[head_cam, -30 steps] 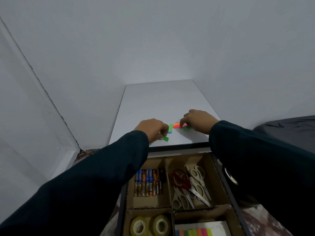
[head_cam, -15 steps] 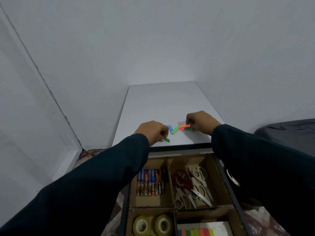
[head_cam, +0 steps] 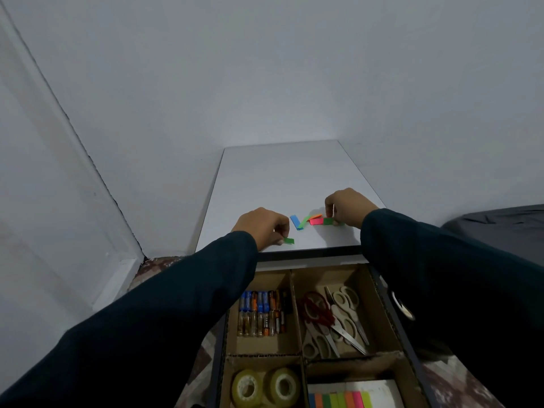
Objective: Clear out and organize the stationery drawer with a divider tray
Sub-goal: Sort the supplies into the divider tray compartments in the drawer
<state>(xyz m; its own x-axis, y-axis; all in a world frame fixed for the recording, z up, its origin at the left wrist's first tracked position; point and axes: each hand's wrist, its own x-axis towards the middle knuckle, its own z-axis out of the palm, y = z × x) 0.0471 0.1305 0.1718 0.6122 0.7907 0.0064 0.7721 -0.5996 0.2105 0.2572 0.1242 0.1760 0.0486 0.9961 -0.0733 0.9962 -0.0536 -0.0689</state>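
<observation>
On the white bench (head_cam: 279, 178) my left hand (head_cam: 260, 226) pinches a green flag (head_cam: 289, 240); my right hand (head_cam: 347, 206) pinches the coloured flags (head_cam: 316, 220) lying between both hands.

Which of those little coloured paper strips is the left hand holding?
Find the white tabletop behind the open drawer. Near its front edge, the left hand pinches a green strip, lying alone, apart from the blue, green, orange and pink cluster by the right hand.
</observation>
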